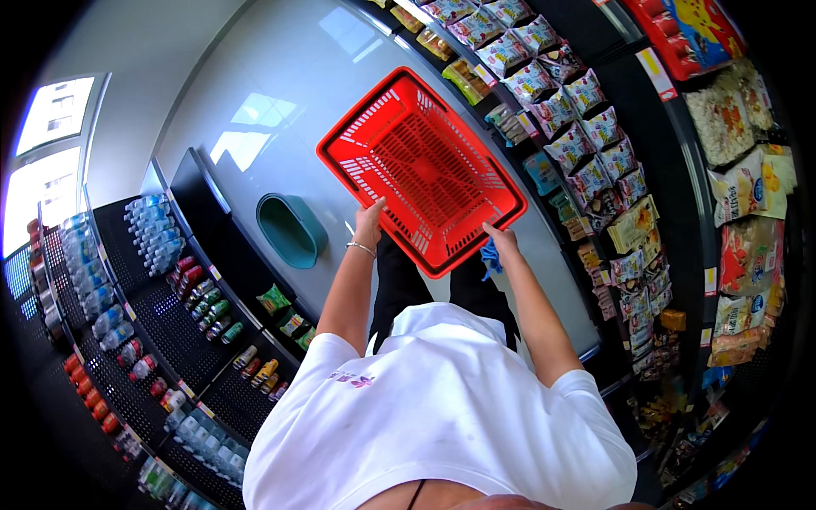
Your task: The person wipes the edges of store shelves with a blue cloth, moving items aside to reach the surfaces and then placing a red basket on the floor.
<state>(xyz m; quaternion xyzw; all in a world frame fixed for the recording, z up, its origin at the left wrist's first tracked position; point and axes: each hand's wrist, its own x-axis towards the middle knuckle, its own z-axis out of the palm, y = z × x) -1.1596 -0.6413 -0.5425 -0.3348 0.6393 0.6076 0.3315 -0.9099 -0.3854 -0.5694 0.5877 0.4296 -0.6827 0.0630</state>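
Note:
A red plastic shopping basket (426, 167) is held out in front of me, tilted so that its slotted inside faces me; nothing lies in it. My left hand (370, 220) grips the rim on its near left side. On the near right corner, my right hand (502, 241) has hold of the same rim. A crumpled blue cloth (490, 258) hangs at the right hand, between the palm and the basket. The undersides of both hands are hidden from me.
A teal oval bin (291, 230) stands on the glossy floor (280, 153) to the left. Shelves of bottled water (155, 233) and drink cans (213, 309) line the left side. On the right, close by, are shelves with packaged snacks (570, 146) and price tags.

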